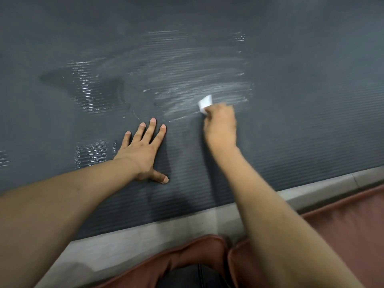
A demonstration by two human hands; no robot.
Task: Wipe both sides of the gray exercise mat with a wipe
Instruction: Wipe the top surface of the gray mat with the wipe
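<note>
Gray mat (301, 125) wet-streaked; L hand (143, 150) flat, spread; R hand (221, 127) grip clamped on wipe (205, 102).

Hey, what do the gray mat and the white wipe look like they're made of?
The mat: probably foam or rubber, matte dark gray, with fine parallel ribs; wet streaks glisten on it. The wipe: seemingly thin white paper or nonwoven cloth, folded in the right hand; motion blur leaves that open.
</note>
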